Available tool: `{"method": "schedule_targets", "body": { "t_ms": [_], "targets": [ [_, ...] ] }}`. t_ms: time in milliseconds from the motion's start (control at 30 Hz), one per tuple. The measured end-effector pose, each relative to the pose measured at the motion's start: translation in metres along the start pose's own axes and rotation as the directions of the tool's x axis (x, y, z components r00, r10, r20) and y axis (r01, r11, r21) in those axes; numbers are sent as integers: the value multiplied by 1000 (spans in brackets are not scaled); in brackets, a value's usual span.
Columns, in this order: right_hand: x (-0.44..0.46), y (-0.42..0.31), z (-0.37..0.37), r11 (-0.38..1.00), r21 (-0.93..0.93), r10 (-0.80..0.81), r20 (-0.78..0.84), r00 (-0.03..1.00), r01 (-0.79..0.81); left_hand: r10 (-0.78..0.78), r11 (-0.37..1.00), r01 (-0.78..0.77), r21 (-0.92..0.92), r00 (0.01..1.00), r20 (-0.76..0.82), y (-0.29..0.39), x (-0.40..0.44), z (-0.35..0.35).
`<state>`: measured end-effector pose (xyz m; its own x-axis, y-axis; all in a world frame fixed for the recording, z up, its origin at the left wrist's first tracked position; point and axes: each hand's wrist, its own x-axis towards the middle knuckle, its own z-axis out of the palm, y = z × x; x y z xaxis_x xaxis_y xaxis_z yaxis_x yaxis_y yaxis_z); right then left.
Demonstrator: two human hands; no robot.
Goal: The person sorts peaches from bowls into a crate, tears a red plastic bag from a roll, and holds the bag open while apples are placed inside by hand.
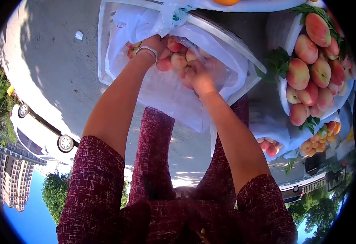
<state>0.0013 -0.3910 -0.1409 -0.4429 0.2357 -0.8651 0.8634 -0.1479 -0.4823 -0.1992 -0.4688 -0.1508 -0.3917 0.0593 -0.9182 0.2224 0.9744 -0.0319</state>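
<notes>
My left hand [155,43], with a bracelet at the wrist, reaches into the peaches [178,60] in a crate [103,49] lined with white cloth [123,83]. Its fingers are hidden among the fruit and beneath the liner's upper edge. To its right, my right hand [200,78] has its fingers curled together close to the lower peaches. Blur and the clear plastic [222,75] around it hide what those fingers hold, if anything.
Large peaches [308,73] with green leaves fill a lined container at right. Below them are smaller peaches [270,147] and orange fruit [319,140]. A white car [40,134] stands on the left, and a white scrap [78,35] lies on the ground.
</notes>
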Motion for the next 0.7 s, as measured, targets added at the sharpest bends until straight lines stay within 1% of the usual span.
{"method": "schedule_targets", "body": {
  "t_ms": [33,67,100,133,167,233,267,300,333,367,400,433,467,500,533,567,600,633,700],
  "targets": [
    [4,0,-4,986,-39,-163,-3,987,163,170,985,-166,57,983,-77,-12,23,26],
    [10,1,-13,940,-75,-333,2,943,332,338,939,-320,127,928,-157,-22,38,50],
    [12,-8,-24,944,-141,-301,17,954,300,348,928,-359,-101,931,-114,-17,23,54],
    [14,-20,-37,941,-207,-270,27,963,270,369,869,-373,-324,926,-77,-11,1,57],
    [15,-25,-48,932,-273,-237,35,971,237,453,866,-452,-214,890,-48,-9,-5,75],
    [23,-20,-65,860,-485,-219,-65,974,161,485,866,-471,-171,873,52,5,-34,92],
    [29,-15,-73,808,-578,-221,-117,968,115,429,867,-410,-283,904,3,14,-43,99],
    [37,-6,-79,842,-524,-255,-177,951,128,370,846,-357,-397,928,-46,24,-51,107],
    [42,4,-84,873,-466,-279,-238,930,143,260,770,-318,-553,948,-182,29,-49,131],
    [47,16,-90,901,-405,-294,-303,907,157,126,661,-295,-690,950,-285,33,-44,152],
    [40,9,-89,977,-145,-196,-336,921,155,121,632,-336,-698,933,-339,39,-40,157],
    [28,-8,-84,981,127,-95,-342,935,146,113,605,-377,-701,912,-393,45,-31,159],
    [22,-15,-81,910,394,5,-320,947,128,101,580,-417,-700,889,-446,49,-22,159],
    [28,-1,-83,957,215,-116,-330,937,194,94,690,-352,-632,910,-405,57,-18,145],
    [37,22,-87,966,32,-235,-317,919,258,52,736,-239,-634,952,-300,66,-18,131],
    [36,20,-85,959,-169,-267,-258,929,229,4,776,-127,-618,981,-196,76,-18,119],
    [36,17,-83,907,-364,-297,-197,934,211,-49,808,-16,-589,994,-95,84,-18,113],
    [23,-21,-74,815,-569,-223,-129,966,112,-107,825,46,-563,991,-76,91,-17,114],
    [22,-18,-72,719,-689,-202,-85,976,89,-220,842,170,-512,975,-38,106,-17,117]
  ]
}}
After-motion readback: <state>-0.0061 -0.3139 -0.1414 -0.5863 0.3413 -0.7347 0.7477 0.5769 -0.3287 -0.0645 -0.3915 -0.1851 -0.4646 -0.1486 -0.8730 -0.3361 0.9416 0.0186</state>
